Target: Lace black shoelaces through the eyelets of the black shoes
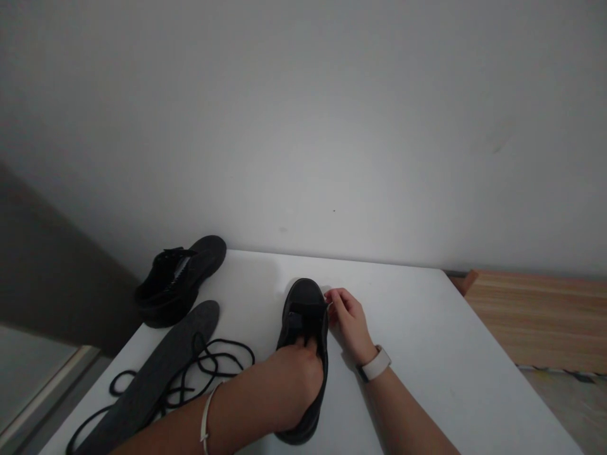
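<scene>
A black shoe (303,316) is seen lying on the white bench (427,328), toe pointed away from the person, approx. at the centre of the view. The left hand (294,379) is laid over the shoe's opening, w/ its fingers (303,346) curled down onto the tongue area and pressed against it; whether they are pinched on anything can't be told, as the tips are hidden in the dark upper. The right hand (348,319) is held just beside the shoe's right edge, w/ thumb and forefinger brought together at the eyelet row, apparently on a small bit of lace or edge, too small to be made out. A white band is worn on the right wrist, a thin white one on the left. To the left of the left fingers, a loose black lace (213,360) is spread in loops on the bench, partly over a flat dark insole (165,366). Further off, beyond the insole near the bench's far-left corner, a second black shoe (177,278) is set, well apart from both hands.
</scene>
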A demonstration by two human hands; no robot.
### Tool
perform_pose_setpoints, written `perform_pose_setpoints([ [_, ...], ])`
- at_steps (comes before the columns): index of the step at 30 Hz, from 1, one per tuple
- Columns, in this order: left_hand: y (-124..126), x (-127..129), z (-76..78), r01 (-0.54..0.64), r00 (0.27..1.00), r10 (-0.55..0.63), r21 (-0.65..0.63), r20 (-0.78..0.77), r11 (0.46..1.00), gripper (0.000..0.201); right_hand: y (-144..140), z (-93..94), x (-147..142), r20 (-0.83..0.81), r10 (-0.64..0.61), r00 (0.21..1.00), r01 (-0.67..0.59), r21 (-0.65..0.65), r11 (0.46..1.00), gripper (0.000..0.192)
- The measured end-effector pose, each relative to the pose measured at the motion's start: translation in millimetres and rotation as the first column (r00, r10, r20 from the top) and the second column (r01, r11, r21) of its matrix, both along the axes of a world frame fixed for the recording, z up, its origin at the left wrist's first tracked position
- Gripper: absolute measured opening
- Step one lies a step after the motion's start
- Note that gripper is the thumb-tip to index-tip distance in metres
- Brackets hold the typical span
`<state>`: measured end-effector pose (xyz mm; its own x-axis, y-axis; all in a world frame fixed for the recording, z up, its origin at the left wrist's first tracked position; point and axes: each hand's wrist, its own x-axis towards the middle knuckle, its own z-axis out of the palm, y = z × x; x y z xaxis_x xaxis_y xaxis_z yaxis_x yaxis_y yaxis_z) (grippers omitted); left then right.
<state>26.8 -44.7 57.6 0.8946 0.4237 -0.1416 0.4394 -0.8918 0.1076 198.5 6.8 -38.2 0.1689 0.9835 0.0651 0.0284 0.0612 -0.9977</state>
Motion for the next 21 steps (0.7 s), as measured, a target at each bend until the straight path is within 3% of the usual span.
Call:
perform_pose_setpoints([
  [7, -1.0, 9.7, -1.7, -0.009, 0.992, 0.016, 0.059, -0.123, 0.998, 0.025, 1.2, -6.5, 0.5, 0.031, 0.007, 0.999, -0.007, 0.017, 1.000, 0.039],
  [15, 0.3, 24.3, -6.8, -0.323, 0.936, 0.323, 0.021, -0.139, 0.946, 0.030, 2.0, -3.6, 0.9, 0.041, 0.018, 0.999, -0.019, 0.020, 1.000, 0.036],
  [21, 3.3, 23.1, 3.1, -0.438, 0.895, 0.441, 0.051, -0.073, 0.898, 0.034, 1.1, 0.6, 1.3, 0.051, 0.022, 0.998, -0.023, 0.008, 1.000, 0.038],
])
